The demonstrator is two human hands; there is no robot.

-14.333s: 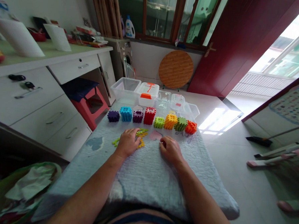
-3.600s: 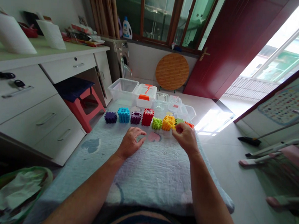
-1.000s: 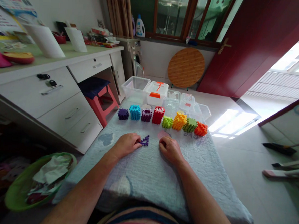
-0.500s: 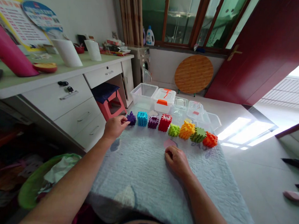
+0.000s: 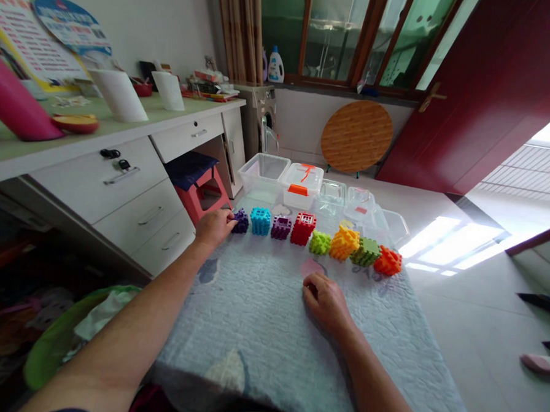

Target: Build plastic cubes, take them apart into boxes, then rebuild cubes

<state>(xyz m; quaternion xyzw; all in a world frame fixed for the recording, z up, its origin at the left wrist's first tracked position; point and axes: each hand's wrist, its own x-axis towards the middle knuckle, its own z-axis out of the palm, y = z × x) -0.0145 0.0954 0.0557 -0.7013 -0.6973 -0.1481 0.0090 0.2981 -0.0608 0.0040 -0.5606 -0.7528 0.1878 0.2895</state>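
Note:
My left hand (image 5: 215,228) reaches to the left end of a row of coloured interlocking-block cubes, its fingers closed on the dark purple block cube (image 5: 241,221). Rightward in the row stand a light blue cube (image 5: 260,222), a purple cube (image 5: 281,228), a taller red block (image 5: 303,228), a lime green cube (image 5: 320,243), a yellow block (image 5: 345,243), a dark green cube (image 5: 365,252) and an orange cube (image 5: 387,261). Loosely curled and holding nothing visible, my right hand (image 5: 328,300) rests on the cloth in front of the row.
The table wears a pale blue quilted cloth (image 5: 268,328). Behind the row are an open clear bin (image 5: 263,184), a lidded box with orange latches (image 5: 302,192) and more clear containers (image 5: 359,201). Left are a white desk (image 5: 133,180), a stool (image 5: 198,177) and a green basket (image 5: 46,341).
The dark purple cube has turned a little under my left fingers and sits straighter in the row. My right hand stays in place. The view has shifted slightly.

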